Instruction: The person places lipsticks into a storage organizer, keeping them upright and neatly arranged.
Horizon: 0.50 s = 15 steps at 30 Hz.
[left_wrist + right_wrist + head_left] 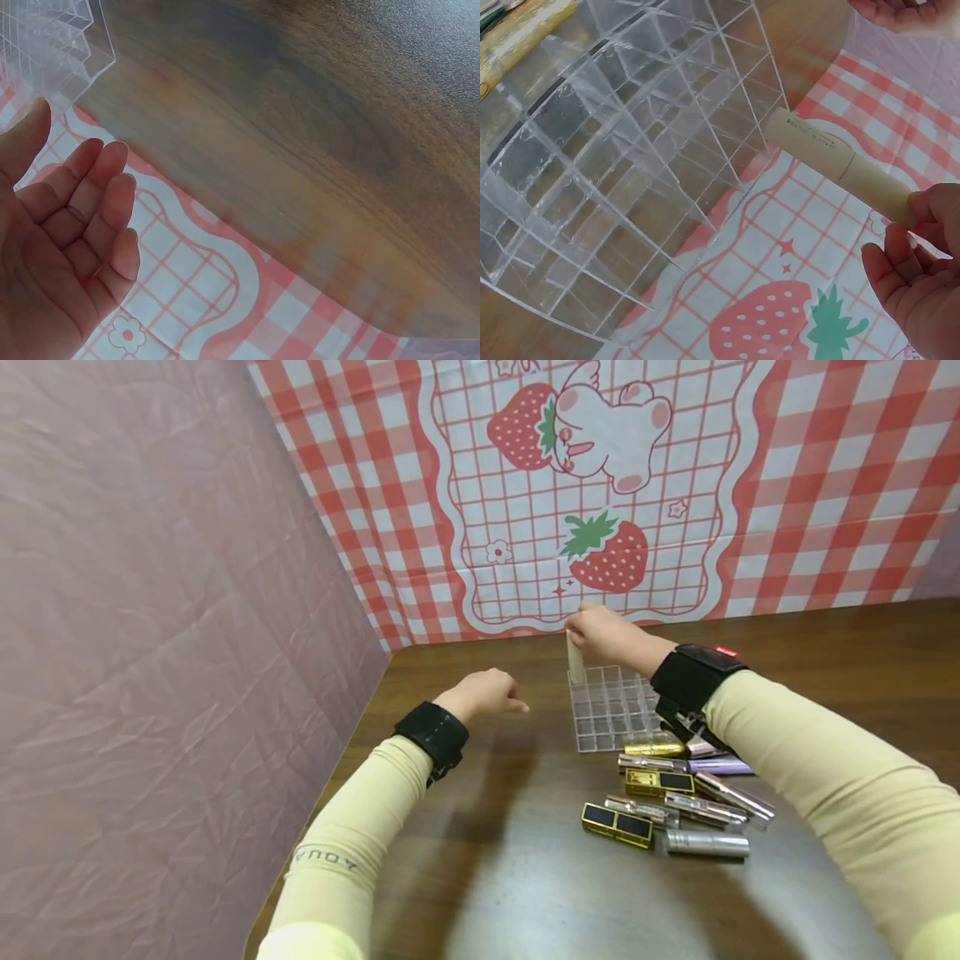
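Note:
My right hand [609, 632] pinches one end of a cream lipstick tube [832, 161] between thumb and fingers. The tube stands nearly upright in the head view, its lower end at the far left corner cell of a clear divided organizer [579, 727]. In the right wrist view, small print marks that end, which overlaps the corner cell, and a seam runs round the tube's middle. Left of the organizer, my left hand [483, 692] hovers over the table with nothing in it. Its fingers [112, 199] are loosely bent in the left wrist view.
Several lipsticks lie in front of the organizer, among them a black and gold one [617, 825], a silver tube [707, 844] and a gold tube [655, 749]. A strawberry-print checked cloth [390, 527] hangs behind the wooden table [517, 877]. A pink sheet [150, 610] hangs at the left.

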{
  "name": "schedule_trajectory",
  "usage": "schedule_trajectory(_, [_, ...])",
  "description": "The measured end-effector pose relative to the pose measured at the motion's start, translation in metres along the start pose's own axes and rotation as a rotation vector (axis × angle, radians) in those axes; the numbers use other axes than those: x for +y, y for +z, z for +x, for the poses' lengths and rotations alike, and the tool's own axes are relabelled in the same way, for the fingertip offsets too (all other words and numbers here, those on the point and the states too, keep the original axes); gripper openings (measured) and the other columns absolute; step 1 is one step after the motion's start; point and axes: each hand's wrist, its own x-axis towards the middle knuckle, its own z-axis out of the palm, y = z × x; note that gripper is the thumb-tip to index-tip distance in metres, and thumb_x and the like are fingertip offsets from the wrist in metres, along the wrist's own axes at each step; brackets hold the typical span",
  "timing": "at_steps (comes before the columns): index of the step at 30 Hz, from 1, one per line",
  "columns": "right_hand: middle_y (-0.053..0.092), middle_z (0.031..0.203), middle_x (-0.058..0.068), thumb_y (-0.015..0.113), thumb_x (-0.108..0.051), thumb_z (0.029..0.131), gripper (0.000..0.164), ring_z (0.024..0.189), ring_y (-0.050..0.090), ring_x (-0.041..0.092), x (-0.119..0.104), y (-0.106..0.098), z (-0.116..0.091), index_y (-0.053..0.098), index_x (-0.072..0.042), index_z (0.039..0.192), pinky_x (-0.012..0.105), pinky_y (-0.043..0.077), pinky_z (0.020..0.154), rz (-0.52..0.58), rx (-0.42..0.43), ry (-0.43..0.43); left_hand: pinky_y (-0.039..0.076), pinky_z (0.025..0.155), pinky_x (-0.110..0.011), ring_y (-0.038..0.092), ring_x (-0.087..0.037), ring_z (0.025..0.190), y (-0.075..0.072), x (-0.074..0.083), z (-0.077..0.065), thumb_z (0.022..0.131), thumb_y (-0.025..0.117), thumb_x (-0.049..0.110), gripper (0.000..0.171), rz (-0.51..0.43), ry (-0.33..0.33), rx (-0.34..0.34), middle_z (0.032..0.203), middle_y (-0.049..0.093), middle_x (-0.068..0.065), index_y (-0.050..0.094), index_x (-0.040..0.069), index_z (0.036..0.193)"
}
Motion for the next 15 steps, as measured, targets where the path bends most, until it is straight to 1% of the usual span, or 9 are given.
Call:
schedule_trajectory(1, [0.055,0.087,0.021,0.045,-0.006,0.092,0.025,0.078,0.049,0.029,0.006,0.005,0.002,0.064,0.007,0.102,0.039,0.043,0.066,0.001,0.011,-0.008,0.046,0.071,-0.032,0.059,-0.015,0.075,0.001,0.000,0.000,0.087,0.059,0.038,0.029,-0.001,-0.002,0.000,0.082,0.064,-0.001,0.068,0.010,0.088])
schedule_trajectory(2, [0.054,0.084,0.017,0.043,-0.014,0.094,0.029,0.075,0.048,0.025,0.020,0.017,0.007,0.065,0.005,0.100,0.035,0.042,0.064,0.000,0.044,-0.036,0.046,0.071,-0.032,0.059,-0.015,0.076,0.002,0.000,0.000,0.087,0.059,0.038,0.029,-0.004,-0.003,0.000,0.082,0.064,-0.001,0.068,0.010,0.089])
schedule_trajectory(4, [0.052,0.080,0.015,0.043,-0.016,0.094,0.030,0.071,0.045,0.022,0.029,0.026,0.009,0.065,0.003,0.099,0.033,0.040,0.061,-0.005,0.039,-0.039,0.047,0.072,-0.032,0.060,-0.015,0.077,0.003,0.000,0.001,0.087,0.060,0.038,0.030,-0.008,0.001,0.001,0.083,0.065,-0.001,0.068,0.010,0.089])
schedule_trajectory(5, [0.050,0.076,0.014,0.043,-0.015,0.094,0.029,0.069,0.042,0.022,0.031,0.030,0.009,0.066,0.003,0.095,0.032,0.037,0.060,-0.007,0.035,-0.048,0.047,0.072,-0.033,0.060,-0.016,0.078,0.004,0.001,0.002,0.087,0.060,0.038,0.030,-0.010,0.005,0.001,0.083,0.065,-0.001,0.069,0.010,0.089])
schedule_trajectory(7, [0.045,0.071,0.011,0.044,-0.010,0.092,0.025,0.065,0.036,0.020,0.027,0.031,0.004,0.064,0.002,0.085,0.031,0.032,0.059,0.000,0.012,-0.060,0.047,0.073,-0.033,0.061,-0.016,0.079,0.005,0.002,0.003,0.086,0.060,0.038,0.030,-0.009,0.012,0.000,0.083,0.065,-0.001,0.069,0.010,0.087])
schedule_trajectory(8, [0.044,0.069,0.010,0.044,-0.008,0.092,0.023,0.064,0.036,0.019,0.022,0.030,0.000,0.063,0.001,0.082,0.031,0.031,0.059,0.001,0.003,-0.070,0.047,0.073,-0.033,0.061,-0.016,0.079,0.006,0.002,0.003,0.086,0.060,0.038,0.030,-0.009,0.014,-0.003,0.083,0.065,-0.001,0.069,0.009,0.087])
schedule_trajectory(9, [0.044,0.068,0.011,0.045,0.000,0.088,0.019,0.064,0.036,0.021,0.010,0.022,-0.005,0.062,0.001,0.079,0.033,0.031,0.060,0.003,-0.029,-0.056,0.047,0.073,-0.033,0.061,-0.016,0.079,0.007,0.003,0.003,0.086,0.060,0.038,0.030,-0.006,0.016,-0.005,0.082,0.065,-0.001,0.069,0.009,0.087])
schedule_trajectory(11, [0.043,0.067,0.010,0.045,0.003,0.086,0.018,0.063,0.036,0.021,0.002,0.020,-0.009,0.057,0.000,0.073,0.032,0.030,0.059,-0.010,-0.029,-0.076,0.047,0.072,-0.033,0.060,-0.015,0.077,0.008,0.004,0.004,0.086,0.061,0.038,0.030,-0.009,0.015,-0.007,0.081,0.065,-0.001,0.069,0.009,0.086])
schedule_trajectory(15, [0.046,0.071,0.012,0.047,0.004,0.085,0.015,0.066,0.041,0.022,-0.008,0.016,-0.012,0.059,0.003,0.076,0.032,0.033,0.060,-0.061,-0.036,-0.050,0.046,0.068,-0.031,0.057,-0.014,0.073,0.010,0.005,0.004,0.085,0.061,0.038,0.029,-0.019,0.012,-0.005,0.079,0.063,0.001,0.068,0.010,0.087])
